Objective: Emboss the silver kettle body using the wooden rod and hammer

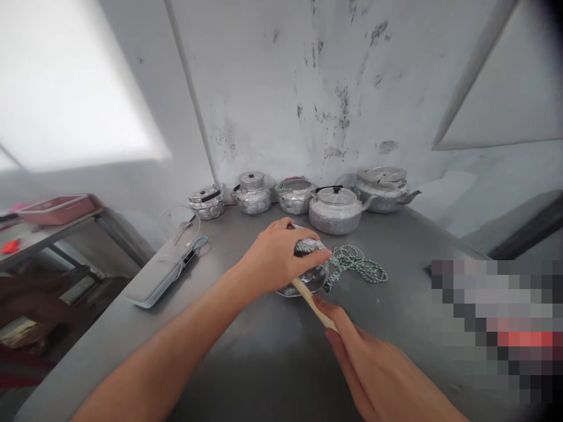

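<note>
A small shiny metal pot (315, 281) sits in front of me on the grey table. My left hand (284, 255) is laid over its top, fingers curled across it and gripping it. Green-and-white patterned cord (358, 266) is at the pot's top under my fingers and also lies in loose loops to its right. My right hand (356, 346) is closed round a pale wooden stick (314, 305). The stick's far end reaches the near side of the pot, just under my left palm, where its tip is hidden.
Along the wall stand several silver kettles and pots, the nearest a lidded kettle (335, 214). A grey case (160, 272) with a cable lies on the table's left. Beyond, a pink basket (59, 208) rests on another table. A blurred-out patch covers the right side.
</note>
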`<state>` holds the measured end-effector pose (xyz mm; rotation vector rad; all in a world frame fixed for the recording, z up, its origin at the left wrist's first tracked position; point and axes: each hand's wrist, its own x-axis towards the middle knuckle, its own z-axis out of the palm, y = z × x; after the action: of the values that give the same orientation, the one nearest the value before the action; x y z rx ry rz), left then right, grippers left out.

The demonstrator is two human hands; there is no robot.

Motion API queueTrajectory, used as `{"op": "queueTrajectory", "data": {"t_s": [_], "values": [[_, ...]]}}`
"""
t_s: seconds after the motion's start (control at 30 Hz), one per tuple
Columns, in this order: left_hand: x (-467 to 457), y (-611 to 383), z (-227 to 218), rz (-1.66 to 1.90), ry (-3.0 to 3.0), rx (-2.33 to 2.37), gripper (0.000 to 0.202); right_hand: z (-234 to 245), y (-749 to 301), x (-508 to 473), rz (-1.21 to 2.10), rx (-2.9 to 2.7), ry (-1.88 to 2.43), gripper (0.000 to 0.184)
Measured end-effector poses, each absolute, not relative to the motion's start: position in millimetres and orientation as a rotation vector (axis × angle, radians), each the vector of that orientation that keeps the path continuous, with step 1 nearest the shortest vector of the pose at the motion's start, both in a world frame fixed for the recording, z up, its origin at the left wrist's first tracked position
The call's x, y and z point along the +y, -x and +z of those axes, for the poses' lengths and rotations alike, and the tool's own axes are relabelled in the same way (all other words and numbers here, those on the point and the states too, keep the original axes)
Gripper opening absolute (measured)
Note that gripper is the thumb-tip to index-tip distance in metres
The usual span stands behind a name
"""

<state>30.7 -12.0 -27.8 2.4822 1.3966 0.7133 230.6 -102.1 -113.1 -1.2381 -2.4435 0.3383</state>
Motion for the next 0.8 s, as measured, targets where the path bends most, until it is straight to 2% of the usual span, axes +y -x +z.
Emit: {"op": "queueTrajectory", "data": {"t_s": [0.53,0.8], "values": [[-13.4,-30.9,-26.8,0.725,-2.461,1.399,0.036,-115.9,-228.9,-106.3,0.377,-2.428,1.287,0.05],[-14.1,-31.4,-25.9,0.714,-2.451,1.43,0.039,-117.9,-229.8,-107.4,0.328,-2.381,1.235,0.055]]}}
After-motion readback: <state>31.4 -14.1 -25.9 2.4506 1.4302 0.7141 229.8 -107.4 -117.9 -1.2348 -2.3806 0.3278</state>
